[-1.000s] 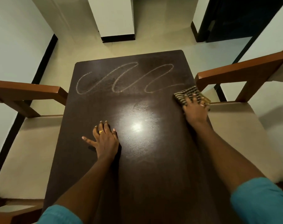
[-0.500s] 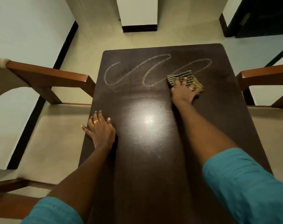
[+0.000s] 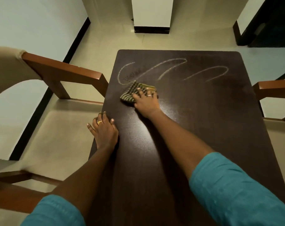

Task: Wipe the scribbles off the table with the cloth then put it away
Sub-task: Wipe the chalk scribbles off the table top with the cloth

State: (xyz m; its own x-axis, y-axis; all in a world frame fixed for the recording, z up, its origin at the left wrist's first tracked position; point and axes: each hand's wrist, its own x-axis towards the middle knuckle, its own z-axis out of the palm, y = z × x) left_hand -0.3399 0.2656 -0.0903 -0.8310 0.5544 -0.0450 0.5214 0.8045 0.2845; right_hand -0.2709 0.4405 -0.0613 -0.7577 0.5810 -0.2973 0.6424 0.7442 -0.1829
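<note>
The left hand (image 3: 104,128) is laid flat at the table's (image 3: 203,128) left edge, fingers loosely together, holding nothing. The right hand (image 3: 145,101) is spread and pressed onto the striped cloth (image 3: 130,93), which lies on the tabletop just below the left loop of the scribbles (image 3: 171,71) (chalk, apparently). Firm, even pressure and overlapping strokes across every loop would likely be needed. The right arm is stretched forward and angled leftward across the table.
</note>
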